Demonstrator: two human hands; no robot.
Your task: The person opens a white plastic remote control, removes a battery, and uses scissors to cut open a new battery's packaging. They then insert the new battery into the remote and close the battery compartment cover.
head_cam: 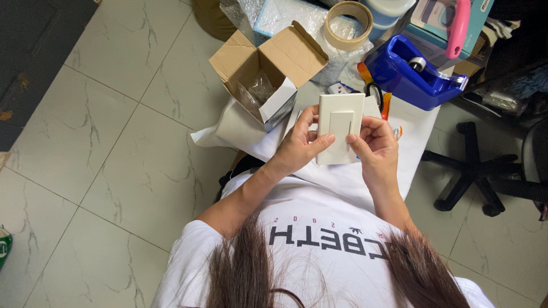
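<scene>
A white rectangular wall switch plate (340,126) with a raised rocker in its middle is held upright between both hands above my lap. My left hand (298,145) grips its left edge, thumb pressed on the front face. My right hand (374,142) holds the right edge, thumb on the rocker's side. An open brown cardboard box (264,71) with clear plastic wrap inside sits just beyond my left hand.
A white sheet (416,128) covers the work surface. Behind lie a roll of brown tape (348,24), a blue tape dispenser (411,71), orange-handled scissors (377,94) and bubble wrap (297,14). A black office chair base (479,177) stands at right. Pale marble floor tiles (114,142) spread left.
</scene>
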